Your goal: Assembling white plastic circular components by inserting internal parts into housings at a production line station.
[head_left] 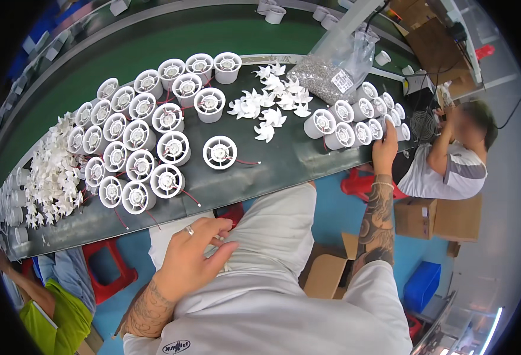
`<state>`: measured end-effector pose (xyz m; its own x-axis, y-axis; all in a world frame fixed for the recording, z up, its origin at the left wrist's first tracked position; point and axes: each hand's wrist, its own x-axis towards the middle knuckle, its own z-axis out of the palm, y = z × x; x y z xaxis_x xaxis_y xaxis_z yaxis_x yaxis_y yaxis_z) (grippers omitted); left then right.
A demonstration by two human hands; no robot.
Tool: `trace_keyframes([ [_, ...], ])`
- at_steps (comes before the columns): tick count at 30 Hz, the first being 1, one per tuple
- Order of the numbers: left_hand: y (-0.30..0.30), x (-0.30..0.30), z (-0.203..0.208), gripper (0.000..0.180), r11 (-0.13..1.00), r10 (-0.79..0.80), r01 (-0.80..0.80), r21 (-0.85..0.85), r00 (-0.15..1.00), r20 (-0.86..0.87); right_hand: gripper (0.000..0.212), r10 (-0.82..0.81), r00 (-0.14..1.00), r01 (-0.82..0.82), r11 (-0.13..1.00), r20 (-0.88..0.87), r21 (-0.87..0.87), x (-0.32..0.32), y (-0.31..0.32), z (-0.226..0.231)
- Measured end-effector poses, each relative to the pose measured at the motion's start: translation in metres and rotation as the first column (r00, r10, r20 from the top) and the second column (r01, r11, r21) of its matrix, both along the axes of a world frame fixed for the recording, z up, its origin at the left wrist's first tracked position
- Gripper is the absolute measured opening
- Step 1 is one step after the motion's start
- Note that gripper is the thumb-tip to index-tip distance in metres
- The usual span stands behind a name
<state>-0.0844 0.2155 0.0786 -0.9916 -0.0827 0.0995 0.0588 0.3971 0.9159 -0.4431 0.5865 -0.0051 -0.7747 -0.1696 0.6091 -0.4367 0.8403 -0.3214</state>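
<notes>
My right hand (385, 149) reaches to the right end of the workbench, fingers stretched out against a cluster of white round fan housings (344, 135) lying on their sides. Part of its fingers is hidden behind them. Over my lap my left hand (194, 255) hovers with bent fingers, thumb apart, and a ring on one finger; nothing shows in it. One white fan housing (219, 153) with a red wire stands alone mid-bench. Many similar housings (137, 135) stand in rows to its left. Loose white fan blades (266, 100) lie between the two groups.
A bigger heap of white blades (53, 171) covers the bench's left end. A clear bag of small metal parts (321, 78) lies at the back right. Beyond runs a green conveyor (118, 50). Co-workers sit at right (458, 168) and lower left (53, 313), near cardboard boxes (417, 217) and stools (108, 273).
</notes>
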Motion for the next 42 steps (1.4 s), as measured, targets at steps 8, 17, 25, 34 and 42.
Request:
trace_keyframes([
  [8, -0.054, 0.039, -0.010, 0.014, 0.929, 0.320, -0.355, -0.105, 0.913, -0.253, 0.044, -0.155, 0.984, 0.151, 0.987, -0.083, -0.049, 0.041, -0.022, 0.068],
  [17, -0.144, 0.095, -0.076, 0.015, 0.265, 0.868, -0.940, -0.216, 0.330, -0.370, 0.042, 0.701, 0.699, -0.714, 0.696, 0.140, 0.074, 0.190, -0.245, 0.052],
  [25, -0.188, 0.100, -0.076, 0.042, 0.106, 0.781, -0.795, -0.597, 0.438, -0.445, 0.037, 0.686, 0.724, -0.689, 0.723, 0.069, 0.040, 0.201, -0.266, 0.008],
  [34, -0.208, 0.100, -0.082, 0.026, 0.267, 0.787, -0.830, -0.490, 0.481, -0.386, 0.035, 0.662, 0.747, -0.665, 0.743, 0.060, 0.075, 0.204, -0.283, 0.014],
  [42, -0.229, 0.095, -0.053, 0.029, 0.102, 0.572, -0.587, -0.803, 0.695, -0.435, 0.032, 0.693, 0.718, -0.695, 0.709, 0.064, 0.115, 0.201, -0.286, 0.017],
])
